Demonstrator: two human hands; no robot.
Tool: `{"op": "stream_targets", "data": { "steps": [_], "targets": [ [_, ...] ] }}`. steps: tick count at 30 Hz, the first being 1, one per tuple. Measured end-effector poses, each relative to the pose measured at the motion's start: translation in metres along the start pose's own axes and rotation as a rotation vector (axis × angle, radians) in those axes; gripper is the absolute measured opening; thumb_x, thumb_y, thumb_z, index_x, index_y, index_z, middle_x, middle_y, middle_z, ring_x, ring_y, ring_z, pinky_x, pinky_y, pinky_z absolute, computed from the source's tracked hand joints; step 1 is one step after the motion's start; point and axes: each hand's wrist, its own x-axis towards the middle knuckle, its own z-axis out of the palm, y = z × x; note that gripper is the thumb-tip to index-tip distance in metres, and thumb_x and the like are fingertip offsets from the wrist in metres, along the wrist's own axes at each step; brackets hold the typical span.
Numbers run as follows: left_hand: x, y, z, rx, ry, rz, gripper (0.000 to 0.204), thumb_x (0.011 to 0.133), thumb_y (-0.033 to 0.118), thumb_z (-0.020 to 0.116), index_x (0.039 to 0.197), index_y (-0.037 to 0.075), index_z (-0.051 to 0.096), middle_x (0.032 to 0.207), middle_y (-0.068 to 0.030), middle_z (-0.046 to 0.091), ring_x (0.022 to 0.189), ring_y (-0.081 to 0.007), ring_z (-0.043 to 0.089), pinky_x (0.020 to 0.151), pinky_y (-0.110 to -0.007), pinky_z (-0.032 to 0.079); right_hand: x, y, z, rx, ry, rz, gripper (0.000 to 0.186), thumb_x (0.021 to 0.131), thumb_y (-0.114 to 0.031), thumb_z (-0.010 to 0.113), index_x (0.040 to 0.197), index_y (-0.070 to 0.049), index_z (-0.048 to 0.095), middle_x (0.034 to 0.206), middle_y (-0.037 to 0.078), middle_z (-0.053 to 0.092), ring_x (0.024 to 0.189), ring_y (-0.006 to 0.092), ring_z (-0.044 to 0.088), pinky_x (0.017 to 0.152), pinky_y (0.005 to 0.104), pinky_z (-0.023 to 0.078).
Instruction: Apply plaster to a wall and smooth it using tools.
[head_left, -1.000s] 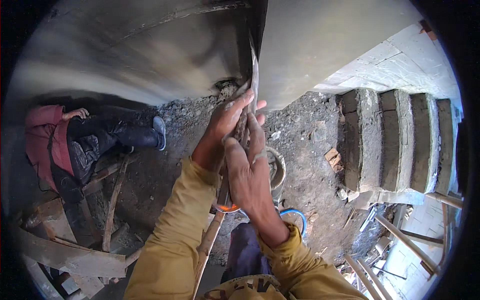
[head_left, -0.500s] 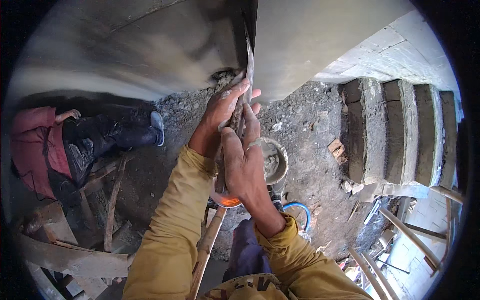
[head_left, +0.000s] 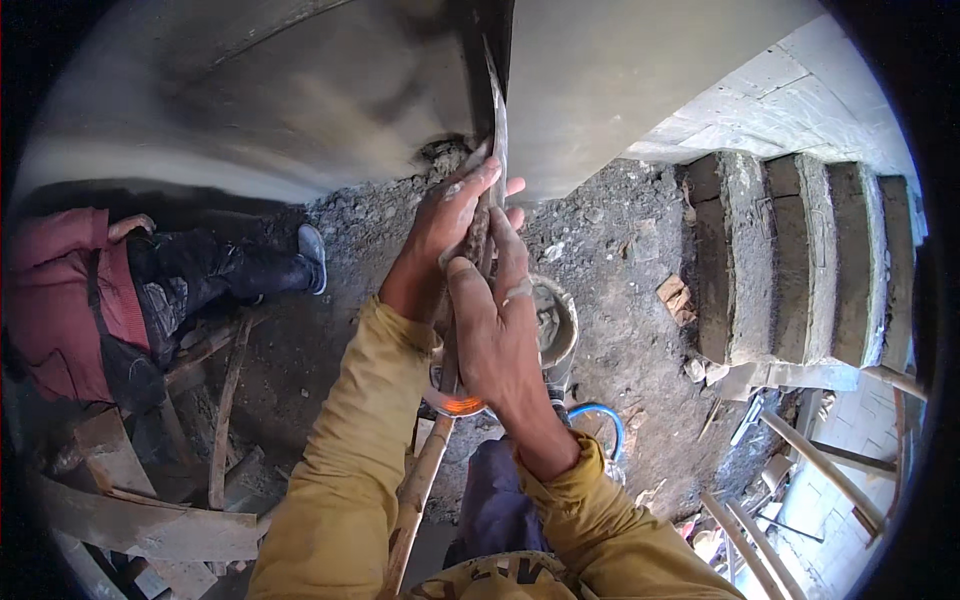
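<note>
A long, narrow, mortar-smeared strip, like a straightedge [head_left: 499,125], stands along the corner between the dark smooth wall [head_left: 330,100] and the pale grey wall face [head_left: 620,80]. My left hand [head_left: 452,220] is wrapped round it, its fingertips showing past the far edge. Just below and to the right, my right hand [head_left: 505,335] grips the same strip, thumb on one side and fingers on the other. Wet grey material is smeared on both hands. The strip's lower part runs down between my forearms. Partly behind my right hand is a round bucket [head_left: 568,325] holding grey mortar.
At the left a co-worker in a red top [head_left: 60,290] stands near the wall. Loose boards [head_left: 150,525] lie lower left, and a wooden pole [head_left: 415,505] passes between my arms. Rough concrete steps [head_left: 745,260] rise at the right. A blue hose [head_left: 615,425] curves beside the bucket.
My right hand has shifted slightly right on the strip, while my left hand stays nearly in place. The co-worker's upper body has moved a little to the left.
</note>
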Motion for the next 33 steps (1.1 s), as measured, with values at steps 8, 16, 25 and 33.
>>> {"op": "stream_targets", "data": {
  "steps": [8, 16, 25, 33],
  "targets": [
    [0.017, -0.008, -0.023, -0.092, 0.008, -0.071, 0.049, 0.091, 0.029, 0.062, 0.133, 0.010, 0.044, 0.123, -0.0171, 0.051, 0.088, -0.0224, 0.060, 0.070, -0.034, 0.053, 0.021, 0.022, 0.003, -0.072, 0.023, 0.053, 0.063, 0.093, -0.019, 0.047, 0.141, 0.013, 0.022, 0.145, 0.028, 0.032, 0.136, 0.0322, 0.031, 0.112, 0.0353, 0.024],
    [0.021, -0.017, -0.027, -0.044, 0.008, -0.076, 0.048, 0.090, 0.034, 0.063, 0.129, 0.011, 0.046, 0.119, -0.0183, 0.056, 0.076, -0.0196, 0.059, 0.065, -0.031, 0.053, 0.009, 0.028, 0.000, -0.062, 0.029, 0.009, 0.062, 0.094, -0.017, 0.047, 0.141, 0.014, 0.022, 0.143, 0.027, 0.035, 0.133, 0.0293, 0.035, 0.109, 0.0347, 0.028],
    [0.055, -0.041, -0.042, -0.105, 0.091, -0.124, 0.045, 0.092, 0.037, 0.059, 0.123, 0.007, 0.047, 0.115, -0.0114, 0.057, 0.075, -0.0146, 0.058, 0.060, -0.030, 0.052, 0.041, 0.067, -0.012, -0.151, -0.017, 0.064, 0.064, 0.093, -0.014, 0.047, 0.144, 0.010, 0.016, 0.145, 0.028, 0.030, 0.136, 0.0314, 0.031, 0.111, 0.0352, 0.026],
    [-0.010, -0.089, -0.048, -0.064, 0.212, 0.292, 0.048, 0.095, 0.028, 0.056, 0.135, 0.005, 0.044, 0.120, -0.0089, 0.056, 0.103, -0.0157, 0.057, 0.075, -0.028, 0.050, -0.017, 0.049, -0.036, -0.058, -0.136, 0.588, 0.050, 0.088, -0.008, 0.054, 0.133, 0.001, 0.033, 0.113, 0.014, 0.055, 0.089, 0.0171, 0.059, 0.075, 0.0270, 0.050]
  ]
}}
